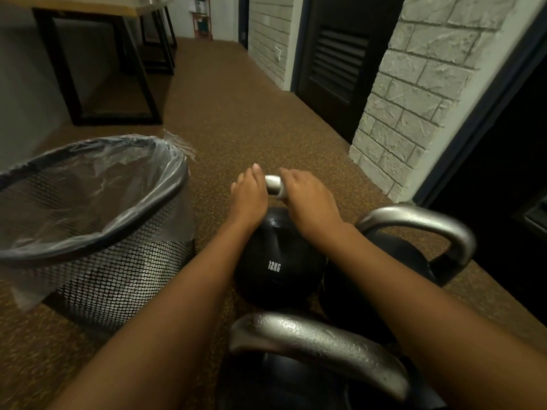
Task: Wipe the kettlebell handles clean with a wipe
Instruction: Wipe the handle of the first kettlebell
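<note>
On the floor, the 12KG kettlebell [276, 261], heavy and rigid, is grasped by its smooth handle [274, 184] in both grips, left hand [248, 199] and right hand [307, 199]; no wipe is seen.

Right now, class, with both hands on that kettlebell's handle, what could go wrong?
1. Both hands, left hand and right hand, cover the 12KG kettlebell handle; no wipe is visible, so it may stay dirty.
2. Neighbouring kettlebells sit tight alongside; fingers could get pinched.

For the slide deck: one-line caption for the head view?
Both hands, left hand and right hand, on the 12KG kettlebell handle, beside bin.
</note>
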{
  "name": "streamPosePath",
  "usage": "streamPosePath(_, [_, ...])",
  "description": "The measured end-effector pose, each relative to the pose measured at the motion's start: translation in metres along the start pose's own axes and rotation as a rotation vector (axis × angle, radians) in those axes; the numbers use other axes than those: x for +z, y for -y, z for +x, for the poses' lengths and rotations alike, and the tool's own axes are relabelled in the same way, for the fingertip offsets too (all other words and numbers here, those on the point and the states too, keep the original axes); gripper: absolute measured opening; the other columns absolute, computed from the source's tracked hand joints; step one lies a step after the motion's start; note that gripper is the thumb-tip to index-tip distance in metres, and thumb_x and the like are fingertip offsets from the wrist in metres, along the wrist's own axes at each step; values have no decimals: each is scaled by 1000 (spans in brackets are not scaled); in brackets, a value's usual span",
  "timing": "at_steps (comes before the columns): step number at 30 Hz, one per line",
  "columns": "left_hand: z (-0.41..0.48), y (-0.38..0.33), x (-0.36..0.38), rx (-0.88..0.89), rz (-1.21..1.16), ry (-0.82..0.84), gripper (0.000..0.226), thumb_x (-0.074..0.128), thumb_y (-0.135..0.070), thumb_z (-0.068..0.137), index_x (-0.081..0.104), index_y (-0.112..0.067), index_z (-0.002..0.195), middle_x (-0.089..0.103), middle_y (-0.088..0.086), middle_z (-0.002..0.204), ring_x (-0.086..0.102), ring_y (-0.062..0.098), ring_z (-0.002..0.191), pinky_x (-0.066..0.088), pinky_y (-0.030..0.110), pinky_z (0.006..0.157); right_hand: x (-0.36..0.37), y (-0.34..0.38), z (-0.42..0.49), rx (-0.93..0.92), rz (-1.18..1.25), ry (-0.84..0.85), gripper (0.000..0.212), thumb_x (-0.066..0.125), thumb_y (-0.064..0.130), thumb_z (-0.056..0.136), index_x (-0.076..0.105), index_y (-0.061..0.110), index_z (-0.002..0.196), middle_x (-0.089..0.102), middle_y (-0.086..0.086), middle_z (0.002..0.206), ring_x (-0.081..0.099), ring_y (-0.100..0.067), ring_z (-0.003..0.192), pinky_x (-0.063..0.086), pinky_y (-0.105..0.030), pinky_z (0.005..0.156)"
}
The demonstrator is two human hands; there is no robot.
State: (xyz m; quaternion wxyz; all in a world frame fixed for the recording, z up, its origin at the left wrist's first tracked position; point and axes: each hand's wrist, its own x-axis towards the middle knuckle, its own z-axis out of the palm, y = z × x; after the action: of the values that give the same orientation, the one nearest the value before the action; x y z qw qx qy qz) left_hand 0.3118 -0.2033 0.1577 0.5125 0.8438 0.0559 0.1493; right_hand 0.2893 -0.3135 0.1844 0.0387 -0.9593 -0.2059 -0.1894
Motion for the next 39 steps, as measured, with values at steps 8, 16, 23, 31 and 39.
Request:
streamPosePath(8, [1, 0, -4, 5, 2, 26, 50, 17, -32, 102, 53, 0, 115, 53, 22, 123, 47, 35, 114, 35, 49, 100, -14, -30, 10, 99, 310, 305, 50, 40, 59, 90, 48, 15, 113, 50, -3, 107, 48, -18, 93, 43, -37, 83])
streamPosePath(16, [0, -2, -4, -2, -7, 16, 50, 17, -33, 102, 53, 0, 114, 53, 20, 120, 47, 33, 113, 36, 47, 100, -12, -44, -13, 412, 687, 244, 41, 18, 35, 102, 51, 10, 105, 50, -7, 102, 49, -21, 94, 39, -39, 89])
streamPosePath(23, [2, 0, -2, 13, -20, 5, 48, 18, -31, 102, 54, 0, 106, 56, 22, 113, 50, 35, 108, 38, 48, 96, -8, -30, 3, 346, 565, 195, 27, 26, 25, 100, 47, 16, 86, 43, 3, 79, 40, -14, 74, 33, -32, 74])
streamPosePath(31, [-3, -3, -3, -33, -18, 6, 49, 17, -34, 102, 52, -2, 114, 52, 19, 120, 46, 32, 114, 36, 47, 100, 3, -43, -17, 626, 767, 172, 46, 19, 33, 101, 49, 4, 123, 50, -12, 109, 45, -24, 99, 36, -43, 99])
streamPosePath(39, [-34, -32, 1, -132, 102, 66, 49, 29, -38, 99, 25, -15, 143, 1, 10, 155, -3, 26, 143, 9, 45, 114, -12, -32, -32, 715, 849, -4, 32, 45, 11, 95, 49, 11, 127, 55, -11, 122, 53, -27, 112, 43, -37, 96])
